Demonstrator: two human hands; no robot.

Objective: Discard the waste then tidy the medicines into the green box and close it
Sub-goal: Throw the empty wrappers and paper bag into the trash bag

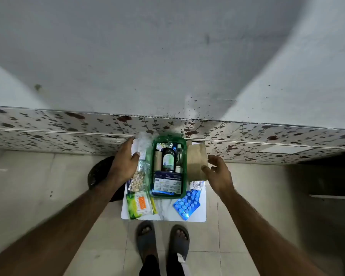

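An open green box [184, 166] stands on a small white table [199, 215], holding bottles [168, 159] and a dark blue medicine carton [167, 183]. A brown paper bag [196, 158] lies right of the box. My right hand [218, 172] hovers at the bag's right edge, fingers apart. My left hand [125, 160] reaches over the table's left side, fingers spread, above a white packet [142, 148] and a strip of beige tablets [136, 180]. A blue blister strip [186, 204], a foil strip [196, 184] and a green-orange pack [138, 204] lie near the front.
The table stands against a floral-tiled ledge [68, 128] below a grey wall. A dark round bin [100, 172] sits on the tiled floor left of the table, partly under my left arm. My feet in grey sandals [162, 238] are just before the table.
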